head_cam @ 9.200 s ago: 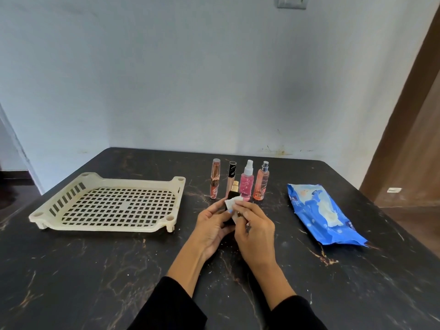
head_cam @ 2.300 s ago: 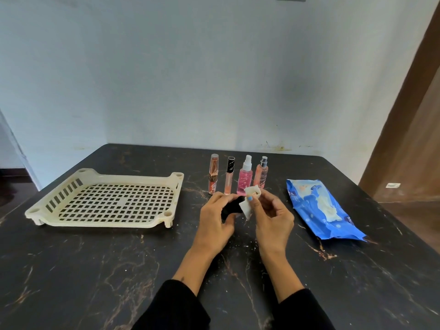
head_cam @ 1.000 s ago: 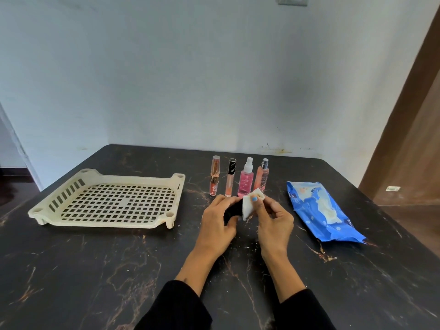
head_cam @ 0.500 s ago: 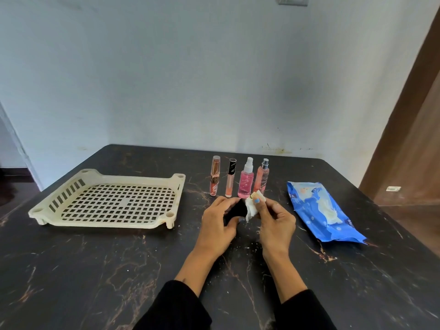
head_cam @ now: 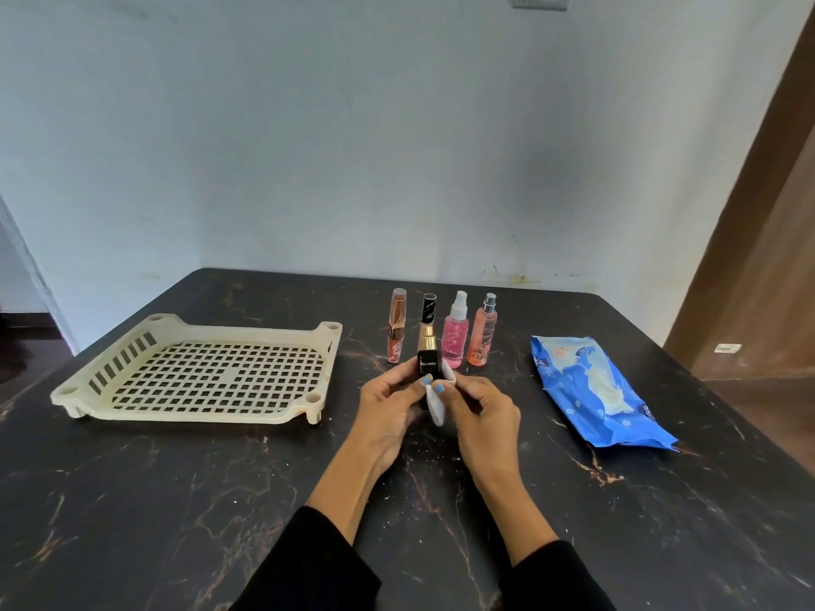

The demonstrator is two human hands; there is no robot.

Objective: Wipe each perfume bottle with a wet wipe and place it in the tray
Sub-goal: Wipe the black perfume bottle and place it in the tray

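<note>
My left hand (head_cam: 388, 412) holds a small black perfume bottle (head_cam: 428, 367) with a gold cap, upright above the table's middle. My right hand (head_cam: 483, 414) pinches a folded white wet wipe (head_cam: 437, 401) against the bottle's right side. Behind them several bottles stand in a row: an orange tube (head_cam: 396, 325), a black-capped one (head_cam: 428, 313), a pink spray (head_cam: 456, 336) and a peach spray (head_cam: 482, 336). The cream slotted tray (head_cam: 198, 372) lies to the left with nothing in it.
A blue pack of wet wipes (head_cam: 595, 385) lies to the right on the dark marble table (head_cam: 176, 500). A pale wall stands behind the table, and a wooden door frame rises at the far right.
The black bottle has turned from lying sideways between my hands to standing upright, gold cap up. The wipe has shifted from the bottle's end to its lower right side.
</note>
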